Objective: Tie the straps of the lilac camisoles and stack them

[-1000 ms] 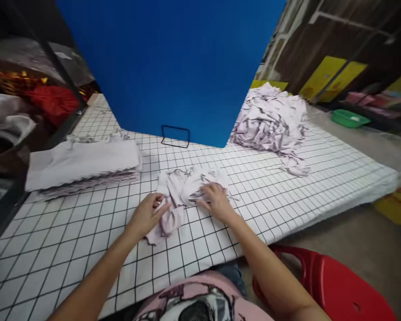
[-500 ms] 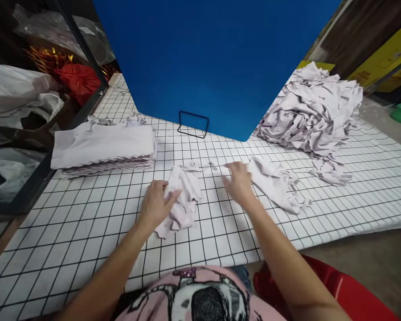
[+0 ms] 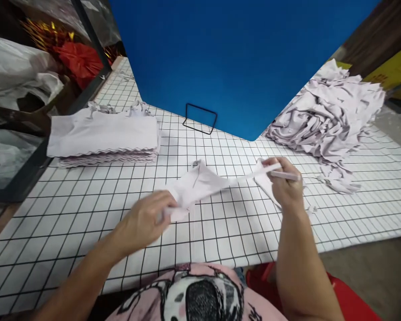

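A pale lilac garment (image 3: 200, 183) is stretched out just above the grid-patterned table (image 3: 87, 209). My left hand (image 3: 143, 220) is closed on its lower left end. My right hand (image 3: 285, 187) is closed on its strap at the right. Under and beside my right hand lies a second pale piece of cloth (image 3: 265, 183).
A neat stack of folded lilac garments (image 3: 103, 138) sits at the back left. A loose heap of the same garments (image 3: 327, 116) lies at the back right. A black wire stand (image 3: 200, 118) stands before the blue panel. A red stool (image 3: 347, 298) is at lower right.
Both hands took hold of one garment and lifted it, pulling it out between them. My right hand moved right and pushed another piece aside.
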The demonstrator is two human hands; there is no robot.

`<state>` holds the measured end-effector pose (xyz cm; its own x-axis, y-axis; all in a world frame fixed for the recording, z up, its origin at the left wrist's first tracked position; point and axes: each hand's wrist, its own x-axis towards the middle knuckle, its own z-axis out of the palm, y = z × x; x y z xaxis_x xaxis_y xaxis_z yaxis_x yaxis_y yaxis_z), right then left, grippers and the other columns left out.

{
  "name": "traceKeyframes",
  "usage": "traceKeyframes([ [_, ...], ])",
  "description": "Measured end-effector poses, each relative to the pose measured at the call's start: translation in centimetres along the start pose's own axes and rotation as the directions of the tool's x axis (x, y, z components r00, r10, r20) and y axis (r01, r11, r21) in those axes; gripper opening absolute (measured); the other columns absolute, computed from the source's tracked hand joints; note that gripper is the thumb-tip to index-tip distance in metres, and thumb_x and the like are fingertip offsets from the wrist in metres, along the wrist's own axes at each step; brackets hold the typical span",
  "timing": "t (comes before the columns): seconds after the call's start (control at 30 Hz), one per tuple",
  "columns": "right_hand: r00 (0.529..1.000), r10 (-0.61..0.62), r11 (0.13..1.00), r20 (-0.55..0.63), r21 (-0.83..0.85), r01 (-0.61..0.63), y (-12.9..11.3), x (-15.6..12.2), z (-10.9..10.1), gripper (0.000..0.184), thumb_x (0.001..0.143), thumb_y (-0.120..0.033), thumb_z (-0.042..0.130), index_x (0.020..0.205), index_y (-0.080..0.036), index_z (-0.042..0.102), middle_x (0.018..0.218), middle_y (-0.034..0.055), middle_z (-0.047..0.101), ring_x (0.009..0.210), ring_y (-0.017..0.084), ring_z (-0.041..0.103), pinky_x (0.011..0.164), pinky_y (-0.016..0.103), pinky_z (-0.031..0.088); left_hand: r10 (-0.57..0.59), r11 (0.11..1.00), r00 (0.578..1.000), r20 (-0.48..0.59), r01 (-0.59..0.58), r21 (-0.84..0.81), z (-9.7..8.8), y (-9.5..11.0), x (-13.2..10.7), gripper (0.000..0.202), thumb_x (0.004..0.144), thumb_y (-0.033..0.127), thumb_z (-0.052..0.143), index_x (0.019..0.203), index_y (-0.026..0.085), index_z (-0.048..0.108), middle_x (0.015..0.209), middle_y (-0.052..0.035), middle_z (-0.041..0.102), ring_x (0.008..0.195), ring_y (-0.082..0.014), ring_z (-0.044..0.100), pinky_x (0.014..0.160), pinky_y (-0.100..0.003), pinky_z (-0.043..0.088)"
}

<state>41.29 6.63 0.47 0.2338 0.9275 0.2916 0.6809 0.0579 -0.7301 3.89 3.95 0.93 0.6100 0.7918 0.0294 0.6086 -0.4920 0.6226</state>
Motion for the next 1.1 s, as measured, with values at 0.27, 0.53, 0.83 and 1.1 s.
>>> traceKeyframes([
  [0.27,0.959,0.145,0.939,0.245,-0.339,-0.055,2.1,-6.1,-1.1,0.036,0.090,-0.026,0.046,0.123,-0.019,0.057,0.123,0.0150,0.058,0.114,0.029,0.055,0.092,0.045,0.048,-0.071,0.997,0.991,0.116,0.073,-0.014,1.6,-0.8,4.0,0.026,0.095,0.038,0.049,0.103,0.019,0.064,0.100,-0.0067,0.064,0.089,-0.0201,0.061,0.078,-0.035,0.051],
  [0.53,0.864,0.020,0.999,0.502,-0.039,0.000,-3.3,-4.7,6.7,0.022,0.095,-0.038,0.048,0.085,-0.020,0.056,0.085,0.0049,0.060,0.081,0.019,0.054,0.072,0.034,0.044,0.259,0.950,0.948,0.185,-0.284,0.130,3.4,-1.8,14.9,0.029,0.085,0.030,0.061,0.112,0.024,0.068,0.145,-0.0093,0.046,0.134,-0.0333,0.038,0.107,-0.053,0.038],
  [0.83,0.779,-0.069,0.777,0.624,0.523,-0.350,-1.3,0.7,0.2,0.033,0.084,-0.052,0.062,0.084,-0.019,0.055,0.068,-0.0030,0.048,0.054,0.009,0.040,0.049,0.022,0.032,0.067,0.905,0.879,0.473,0.146,-0.399,-6.4,-1.0,14.4,0.041,0.072,0.060,0.067,0.072,0.019,0.065,0.071,-0.0059,0.063,0.070,-0.0208,0.061,0.063,-0.033,0.051],
  [1.1,0.976,0.087,0.995,0.198,-0.064,-0.076,-0.8,-0.5,2.3,0.033,0.090,-0.049,0.057,0.097,-0.018,0.062,0.105,0.0103,0.062,0.095,0.021,0.058,0.080,0.036,0.049,-0.255,0.966,0.959,-0.125,0.259,0.018,-1.7,-4.9,9.9,0.052,0.083,0.059,0.056,0.116,0.018,0.056,0.120,-0.0118,0.060,0.104,-0.0266,0.058,0.084,-0.039,0.051],
])
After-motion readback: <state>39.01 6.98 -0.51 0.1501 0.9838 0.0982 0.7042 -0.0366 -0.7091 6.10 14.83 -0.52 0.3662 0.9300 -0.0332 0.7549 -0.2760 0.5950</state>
